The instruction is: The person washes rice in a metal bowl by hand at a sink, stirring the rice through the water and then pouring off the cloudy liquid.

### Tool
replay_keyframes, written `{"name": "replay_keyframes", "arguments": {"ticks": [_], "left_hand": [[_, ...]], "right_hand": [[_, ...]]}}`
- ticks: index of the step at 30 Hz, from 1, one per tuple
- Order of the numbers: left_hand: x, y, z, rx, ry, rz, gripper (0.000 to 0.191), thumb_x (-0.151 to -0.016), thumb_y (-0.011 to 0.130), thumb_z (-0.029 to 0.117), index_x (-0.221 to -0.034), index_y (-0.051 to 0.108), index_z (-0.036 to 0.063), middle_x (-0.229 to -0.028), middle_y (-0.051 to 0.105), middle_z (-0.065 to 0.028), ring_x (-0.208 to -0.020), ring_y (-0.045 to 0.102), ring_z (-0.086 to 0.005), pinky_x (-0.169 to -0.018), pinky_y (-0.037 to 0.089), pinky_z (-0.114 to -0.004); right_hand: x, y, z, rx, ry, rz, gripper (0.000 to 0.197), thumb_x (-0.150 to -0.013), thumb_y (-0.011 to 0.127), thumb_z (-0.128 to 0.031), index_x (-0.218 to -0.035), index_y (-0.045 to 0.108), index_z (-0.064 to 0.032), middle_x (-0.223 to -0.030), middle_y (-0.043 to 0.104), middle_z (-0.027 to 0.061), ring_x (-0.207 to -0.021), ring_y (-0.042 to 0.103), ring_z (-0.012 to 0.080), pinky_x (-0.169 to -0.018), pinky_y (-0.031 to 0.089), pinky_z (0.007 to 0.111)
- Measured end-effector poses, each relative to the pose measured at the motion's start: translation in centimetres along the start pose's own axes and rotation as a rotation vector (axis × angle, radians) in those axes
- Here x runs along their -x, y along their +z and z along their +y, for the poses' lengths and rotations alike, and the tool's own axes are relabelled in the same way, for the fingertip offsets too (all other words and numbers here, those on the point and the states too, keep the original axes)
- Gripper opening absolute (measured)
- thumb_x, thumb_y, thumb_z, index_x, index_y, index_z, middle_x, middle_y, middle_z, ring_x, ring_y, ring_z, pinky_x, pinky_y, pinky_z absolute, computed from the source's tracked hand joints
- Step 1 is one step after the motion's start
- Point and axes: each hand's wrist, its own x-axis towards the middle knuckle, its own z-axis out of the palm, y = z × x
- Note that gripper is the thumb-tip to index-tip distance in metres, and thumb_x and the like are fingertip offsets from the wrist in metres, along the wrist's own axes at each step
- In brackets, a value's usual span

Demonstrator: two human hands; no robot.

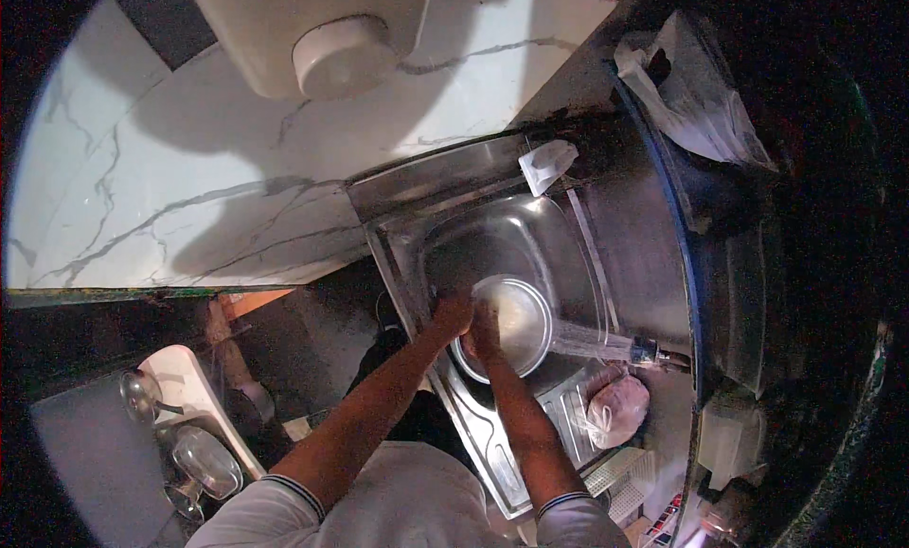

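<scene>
A round metal pot [545, 308] stands in the stainless-steel sink basin [454, 236], with cloudy, pale contents inside. From the tap [643, 351] on the right, a spray of water [589, 341] runs toward the pot. My left hand [453, 312] is at the pot's left rim. Close beside it, my right hand [484, 328] reaches over the rim, its fingers pointing into the pot. Both hands are blurred, and their fingers are too unclear to show a grip.
A knotted plastic bag with pinkish contents [618, 409] lies on the ridged drainboard [497, 470]. A small white packet [550, 163] sits at the sink's far edge. Left is a marble-patterned counter [213, 228] with a large capped container [248, 37]. Glassware [206, 463] stands lower left.
</scene>
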Motion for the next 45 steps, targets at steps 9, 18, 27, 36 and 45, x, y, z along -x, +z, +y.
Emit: {"name": "replay_keyframes", "arguments": {"ticks": [9, 18, 27, 36, 45], "left_hand": [[-2.3, 7.1, 0.8, 0.207, 0.222, 0.358, 0.024, -0.090, 0.056, 0.024, -0.095, 0.072, 0.0067, -0.085, 0.069, -0.0175, -0.074, 0.068, -0.0305, -0.066, 0.056, -0.045], [-2.1, 3.1, 1.1, 0.118, 0.180, -0.107, 0.021, -0.086, 0.061, 0.021, -0.096, 0.072, 0.0072, -0.088, 0.069, -0.0141, -0.072, 0.068, -0.0295, -0.067, 0.056, -0.045], [-0.6, -1.9, 3.4, 0.090, 0.156, -0.014, 0.025, -0.084, 0.060, 0.017, -0.106, 0.069, 0.0075, -0.108, 0.064, -0.0218, -0.077, 0.068, -0.0344, -0.066, 0.056, -0.047], [-1.5, -7.8, 8.2, 0.259, 0.161, 0.474, 0.042, -0.089, 0.053, 0.015, -0.128, 0.054, 0.0007, -0.126, 0.057, -0.0262, -0.108, 0.060, -0.0414, -0.096, 0.047, -0.049], [2.6, -3.6, 23.2, 0.642, 0.015, 0.379, 0.045, -0.093, 0.051, 0.025, -0.129, 0.051, -0.0017, -0.125, 0.057, -0.0295, -0.112, 0.059, -0.0388, -0.099, 0.045, -0.054]], "right_hand": [[7.6, -0.4, 6.9, 0.061, 0.187, 0.215, 0.079, -0.091, 0.053, -0.049, -0.147, 0.037, 0.0040, -0.154, 0.031, 0.0283, -0.138, 0.024, 0.0601, -0.111, 0.017, 0.072], [5.9, 4.6, 4.0, 0.049, 0.160, -0.100, 0.073, -0.090, 0.056, -0.048, -0.145, 0.040, -0.0029, -0.148, 0.037, 0.0253, -0.133, 0.033, 0.0532, -0.110, 0.021, 0.068], [0.4, -3.8, 2.5, 0.443, 0.402, -0.208, 0.069, -0.088, 0.058, -0.049, -0.145, 0.043, -0.0132, -0.149, 0.036, 0.0233, -0.131, 0.035, 0.0505, -0.109, 0.021, 0.070], [6.3, -2.3, 12.8, -0.560, 0.461, 0.198, 0.059, -0.090, 0.066, -0.050, -0.131, 0.061, -0.0072, -0.119, 0.065, 0.0133, -0.110, 0.061, 0.0263, -0.096, 0.047, 0.039], [8.7, -9.8, 5.5, -1.861, 0.612, 0.599, 0.035, -0.097, 0.061, -0.033, -0.118, 0.065, -0.0059, -0.106, 0.069, 0.0050, -0.094, 0.065, 0.0183, -0.083, 0.052, 0.035]]}}
